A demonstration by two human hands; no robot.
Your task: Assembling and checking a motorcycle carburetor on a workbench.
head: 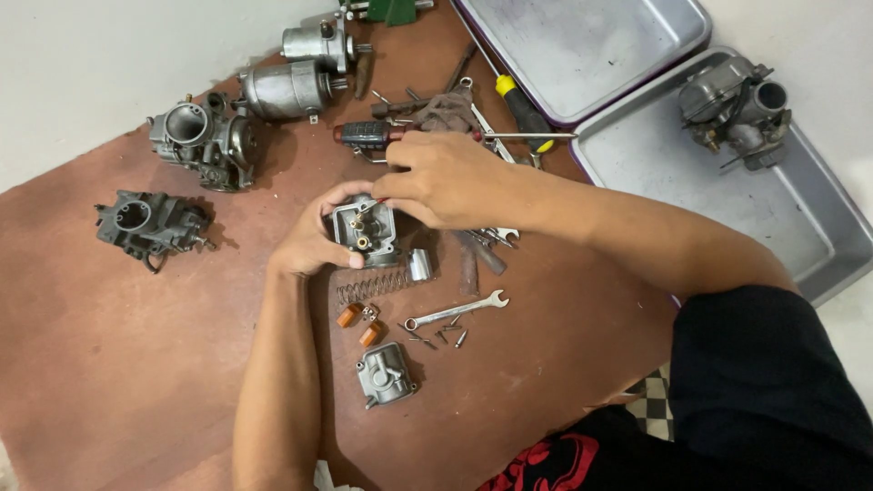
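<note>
A brown board [109,364] lay over a pale floor [64,73]. Nearest the person, below the grip, sat a float bowl [386,374], a spanner [455,311] and a spring [373,286]. The left hand [309,238] clasped a carburetor body [366,229] from the left; the right hand [446,177] pinched at its top, fingertips hiding what they gripped. Beyond, 2 metal trays [818,218] were cut off.

Left hand [309,244] cupped, right hand [446,177] pinching (fingertips together).
</note>
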